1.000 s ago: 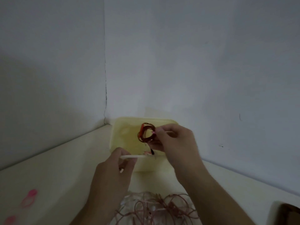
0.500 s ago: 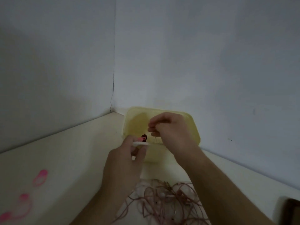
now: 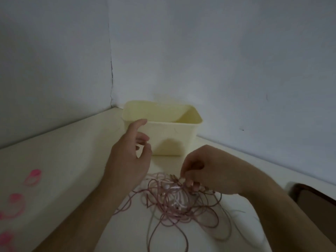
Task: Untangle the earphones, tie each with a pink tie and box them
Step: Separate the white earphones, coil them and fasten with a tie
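Note:
A tangled heap of pinkish and pale earphone cables lies on the table in front of me. My right hand has come down on the heap's far edge, and its curled fingertips pinch some of the cables. My left hand hovers in front of the cream plastic box, fingers loosely bent and holding nothing. The box stands in the corner; its inside is hidden from this angle. Several pink ties lie on the table at the left.
Two pale walls meet in a corner right behind the box. A dark brown object with a pale rim sits at the table's right edge. The table surface is cream-coloured.
Both hands have left the box opening. The coiled earphone and the white strip they held are out of sight. My right hand dropped onto the cable heap; my left hand drew back.

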Demonstrator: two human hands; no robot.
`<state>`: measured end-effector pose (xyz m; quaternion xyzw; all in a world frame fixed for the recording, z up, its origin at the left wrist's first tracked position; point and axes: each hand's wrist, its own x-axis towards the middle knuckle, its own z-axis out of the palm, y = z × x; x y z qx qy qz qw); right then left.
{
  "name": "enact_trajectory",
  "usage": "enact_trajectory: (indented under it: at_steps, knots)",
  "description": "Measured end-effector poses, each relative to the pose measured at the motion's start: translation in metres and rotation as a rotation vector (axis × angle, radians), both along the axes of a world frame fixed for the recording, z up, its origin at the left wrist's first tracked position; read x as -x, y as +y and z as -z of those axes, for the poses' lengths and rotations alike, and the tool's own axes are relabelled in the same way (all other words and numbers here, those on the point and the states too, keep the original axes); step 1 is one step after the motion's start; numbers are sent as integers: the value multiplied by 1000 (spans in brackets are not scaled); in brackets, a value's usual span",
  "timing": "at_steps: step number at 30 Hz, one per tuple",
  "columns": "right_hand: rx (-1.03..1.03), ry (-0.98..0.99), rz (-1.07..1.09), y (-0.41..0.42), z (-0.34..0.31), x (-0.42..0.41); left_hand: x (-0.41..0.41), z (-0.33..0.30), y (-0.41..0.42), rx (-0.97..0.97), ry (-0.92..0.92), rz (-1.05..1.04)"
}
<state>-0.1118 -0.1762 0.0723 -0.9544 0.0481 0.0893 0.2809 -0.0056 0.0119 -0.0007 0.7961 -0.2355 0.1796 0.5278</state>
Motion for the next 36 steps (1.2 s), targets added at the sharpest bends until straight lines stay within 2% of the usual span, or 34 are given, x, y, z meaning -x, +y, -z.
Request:
enact_trajectory:
  at_steps: [2,5,7,9,11,13,17,20,24,26,31,36]
  knots:
    - [176,87,-120,15,-4,7,5,0,1,14,-35,35]
    - [345,205,-215,36,4,11,7,2,2,62,15,124]
    - [409,161,-240,44,17,10,7,4,2,56,57,186]
    - [373,76,-211,44,23,7,9,6,1,31,77,243]
    - [270,21,-140,34,21,4,8,7,0,19,91,305]
    - [110,-59,-49,21,13,1,6,7,-2,88,152,377]
    - [-568,-254,161,1,-1,2,6,3,-5,245,218,395]
    - [-848,-414,266,-5,-4,0,2,5,-4,371,268,351]
    - [-806,-702,379,-22,-2,-6,4,7,-3,224,150,190]
    - [-755,-755,373,-26,-2,-6,9,6,-3,135,77,212]
    - [-749,-674,383,-24,6,-9,22,14,-9,-168,0,479]
    - [-654,-634,391,-27,10,-12,19,25,-9,-370,37,473]
